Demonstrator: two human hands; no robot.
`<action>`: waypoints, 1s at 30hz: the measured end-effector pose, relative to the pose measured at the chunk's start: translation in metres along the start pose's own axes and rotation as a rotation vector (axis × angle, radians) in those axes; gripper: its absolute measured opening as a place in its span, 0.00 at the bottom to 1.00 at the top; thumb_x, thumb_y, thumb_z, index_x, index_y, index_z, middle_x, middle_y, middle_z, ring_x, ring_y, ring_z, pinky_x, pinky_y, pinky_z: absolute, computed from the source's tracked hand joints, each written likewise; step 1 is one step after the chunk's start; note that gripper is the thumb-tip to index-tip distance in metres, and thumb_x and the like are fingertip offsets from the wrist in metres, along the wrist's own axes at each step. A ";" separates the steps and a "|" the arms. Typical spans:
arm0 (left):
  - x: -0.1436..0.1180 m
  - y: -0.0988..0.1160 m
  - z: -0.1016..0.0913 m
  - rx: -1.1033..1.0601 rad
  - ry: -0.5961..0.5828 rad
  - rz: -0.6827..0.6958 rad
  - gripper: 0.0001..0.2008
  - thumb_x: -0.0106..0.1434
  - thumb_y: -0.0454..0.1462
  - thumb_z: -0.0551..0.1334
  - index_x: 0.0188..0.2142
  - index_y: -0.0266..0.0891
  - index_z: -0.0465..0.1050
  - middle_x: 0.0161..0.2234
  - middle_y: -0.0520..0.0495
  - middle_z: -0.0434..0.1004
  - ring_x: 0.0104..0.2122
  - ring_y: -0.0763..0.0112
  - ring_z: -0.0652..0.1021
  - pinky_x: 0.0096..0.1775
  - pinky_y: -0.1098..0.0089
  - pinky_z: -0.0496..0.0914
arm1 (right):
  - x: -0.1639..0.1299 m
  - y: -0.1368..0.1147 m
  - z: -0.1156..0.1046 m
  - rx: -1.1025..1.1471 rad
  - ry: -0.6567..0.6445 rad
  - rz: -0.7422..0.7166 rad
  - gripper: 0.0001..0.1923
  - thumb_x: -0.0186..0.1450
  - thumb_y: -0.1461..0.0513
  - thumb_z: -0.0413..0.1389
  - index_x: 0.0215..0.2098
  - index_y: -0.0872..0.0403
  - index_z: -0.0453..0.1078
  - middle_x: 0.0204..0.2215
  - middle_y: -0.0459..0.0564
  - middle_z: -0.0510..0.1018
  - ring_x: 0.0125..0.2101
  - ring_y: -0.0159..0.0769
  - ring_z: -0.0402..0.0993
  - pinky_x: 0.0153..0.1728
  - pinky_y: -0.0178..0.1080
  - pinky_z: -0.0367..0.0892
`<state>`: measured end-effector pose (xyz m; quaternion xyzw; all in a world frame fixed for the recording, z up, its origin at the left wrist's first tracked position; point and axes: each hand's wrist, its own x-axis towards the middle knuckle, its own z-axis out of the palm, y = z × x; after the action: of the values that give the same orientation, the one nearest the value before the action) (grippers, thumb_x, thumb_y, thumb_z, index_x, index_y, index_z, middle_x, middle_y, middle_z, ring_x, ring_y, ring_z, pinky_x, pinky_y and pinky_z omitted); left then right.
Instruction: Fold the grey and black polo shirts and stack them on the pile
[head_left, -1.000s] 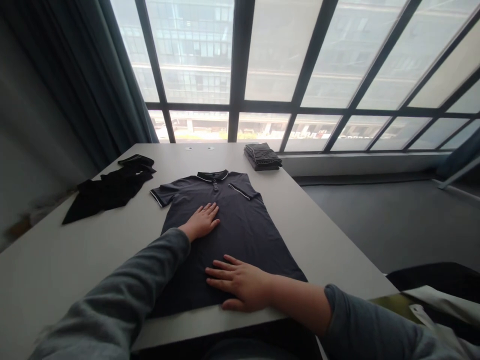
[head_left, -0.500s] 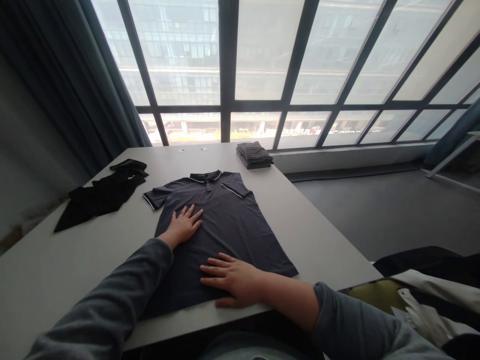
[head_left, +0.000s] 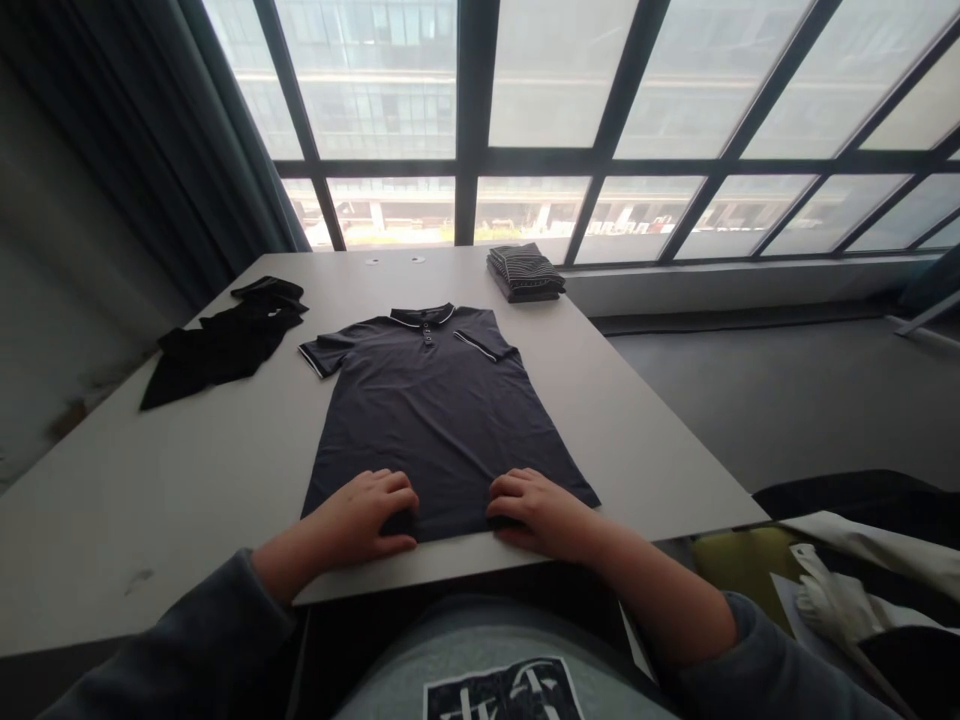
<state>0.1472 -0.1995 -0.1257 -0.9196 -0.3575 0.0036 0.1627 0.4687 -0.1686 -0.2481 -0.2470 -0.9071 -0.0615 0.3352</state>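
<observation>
A dark grey polo shirt (head_left: 442, 420) lies front up on the table, collar toward the window, with white piping on collar and sleeves. At the left part of its hem, my left hand (head_left: 367, 515) rests with bent fingers on the cloth and the thumb apart, near the hem edge. My right hand (head_left: 536, 510) rests the same way at the right part of the hem. Cloth shows in the gap between fingers and thumb of each hand. Neither hand visibly pinches the fabric, though the undersides of the fingers are hidden.
A black garment (head_left: 225, 345) lies crumpled on the white table (head_left: 217, 480) at the left. Folded striped clothes (head_left: 525, 272) are stacked at the far right corner. Beyond the near right edge, more fabrics (head_left: 847, 600) are heaped. Windows and a curtain (head_left: 202, 150) stand behind.
Both hands, earlier spread flat on the shirt, have moved to its hem, with fingers now bent. The left came back toward me; the right shifted rightward. The view has tilted down.
</observation>
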 end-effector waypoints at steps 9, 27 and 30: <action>-0.013 0.002 0.011 0.008 0.142 -0.083 0.08 0.75 0.36 0.60 0.44 0.43 0.80 0.44 0.47 0.80 0.41 0.66 0.80 0.45 0.69 0.71 | 0.001 0.007 -0.004 -0.049 0.061 0.034 0.07 0.74 0.64 0.59 0.43 0.53 0.80 0.39 0.52 0.82 0.39 0.39 0.78 0.44 0.39 0.68; -0.002 0.039 0.027 0.050 0.120 -0.048 0.04 0.70 0.39 0.66 0.43 0.44 0.80 0.43 0.48 0.79 0.42 0.63 0.79 0.46 0.66 0.71 | 0.008 -0.005 0.010 -0.112 0.087 -0.031 0.03 0.69 0.62 0.66 0.41 0.52 0.80 0.37 0.50 0.80 0.38 0.40 0.76 0.43 0.40 0.66; 0.005 0.043 0.034 0.124 0.128 -0.026 0.06 0.73 0.37 0.63 0.39 0.42 0.78 0.40 0.48 0.78 0.40 0.64 0.78 0.45 0.65 0.71 | 0.010 -0.007 0.013 -0.129 0.094 -0.048 0.05 0.72 0.64 0.61 0.37 0.52 0.79 0.35 0.49 0.79 0.35 0.37 0.75 0.41 0.39 0.65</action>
<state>0.1747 -0.2160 -0.1699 -0.9013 -0.3575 -0.0353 0.2421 0.4517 -0.1668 -0.2513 -0.2431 -0.8902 -0.1391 0.3593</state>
